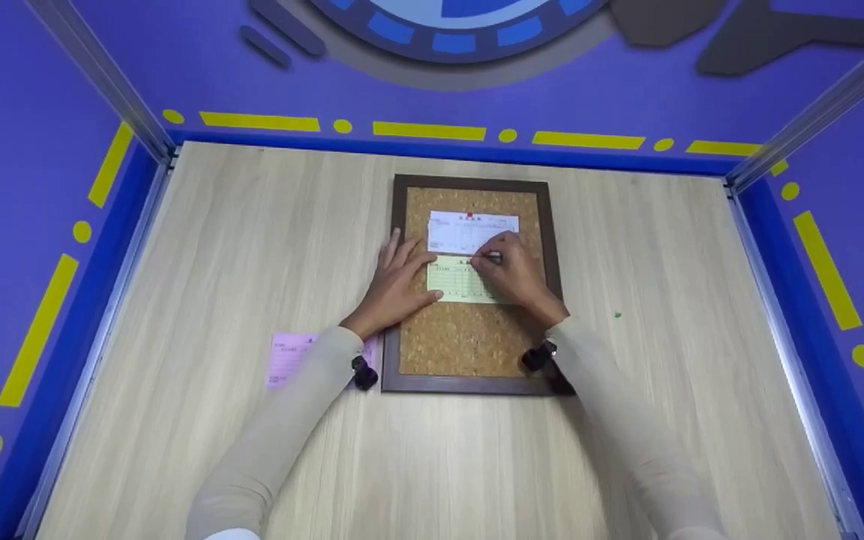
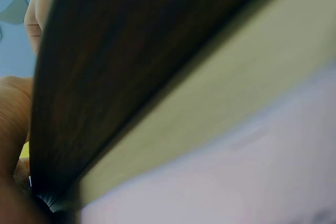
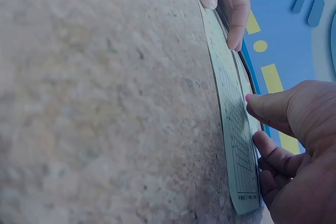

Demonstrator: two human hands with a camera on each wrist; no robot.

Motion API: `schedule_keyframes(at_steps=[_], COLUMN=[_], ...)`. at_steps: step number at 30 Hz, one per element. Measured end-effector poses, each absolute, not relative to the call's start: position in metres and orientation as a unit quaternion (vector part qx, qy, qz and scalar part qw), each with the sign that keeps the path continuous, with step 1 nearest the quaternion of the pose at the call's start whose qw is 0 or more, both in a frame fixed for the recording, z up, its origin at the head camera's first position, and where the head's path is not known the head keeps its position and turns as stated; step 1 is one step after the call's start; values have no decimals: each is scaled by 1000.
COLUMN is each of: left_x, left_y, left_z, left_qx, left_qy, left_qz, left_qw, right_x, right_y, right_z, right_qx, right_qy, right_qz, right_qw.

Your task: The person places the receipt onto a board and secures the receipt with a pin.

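A brown-framed cork board [image 1: 469,341] lies on the table. On it, a white printed slip [image 1: 447,232] has a red push pin [image 1: 469,214] at its top edge. The light green slip [image 1: 451,283] lies just below the white one. My left hand [image 1: 394,289] rests across the board's left frame, thumb and index fingertip on the green slip's left edge. My right hand [image 1: 513,274] pinches at the green slip's top edge. A small pinkish-red push pin head [image 3: 248,97] shows at those fingertips in the right wrist view; the rest is hidden by the fingers.
A pink printed slip [image 1: 289,360] lies left of the board, partly under the left forearm. Right of the board, a tiny green object [image 1: 617,315] sits on the wooden table [image 1: 672,262]. Blue-purple panels [image 1: 252,90] stand around the table's back and sides.
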State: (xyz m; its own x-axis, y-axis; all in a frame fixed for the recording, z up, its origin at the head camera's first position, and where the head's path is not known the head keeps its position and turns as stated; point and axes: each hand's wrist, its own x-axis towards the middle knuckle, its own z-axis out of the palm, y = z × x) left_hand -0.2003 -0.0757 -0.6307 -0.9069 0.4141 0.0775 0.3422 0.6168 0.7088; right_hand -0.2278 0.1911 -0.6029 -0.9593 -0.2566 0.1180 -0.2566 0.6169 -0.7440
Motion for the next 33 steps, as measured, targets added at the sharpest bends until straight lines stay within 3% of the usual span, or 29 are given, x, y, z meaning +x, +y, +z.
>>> schedule_keyframes(at_steps=[19,33], left_x=[-197,-200], left_y=[-77,-75], left_z=[-633,-631], left_qx=[220,221], left_qy=[896,896], left_qz=[384,383], left_qw=[35,30], right_x=[-229,-232], right_y=[188,184], right_z=[-606,-600], right_qx=[-168,-139], right_qy=[897,908], right_qz=[-408,-394], right_qw=[-24,-10])
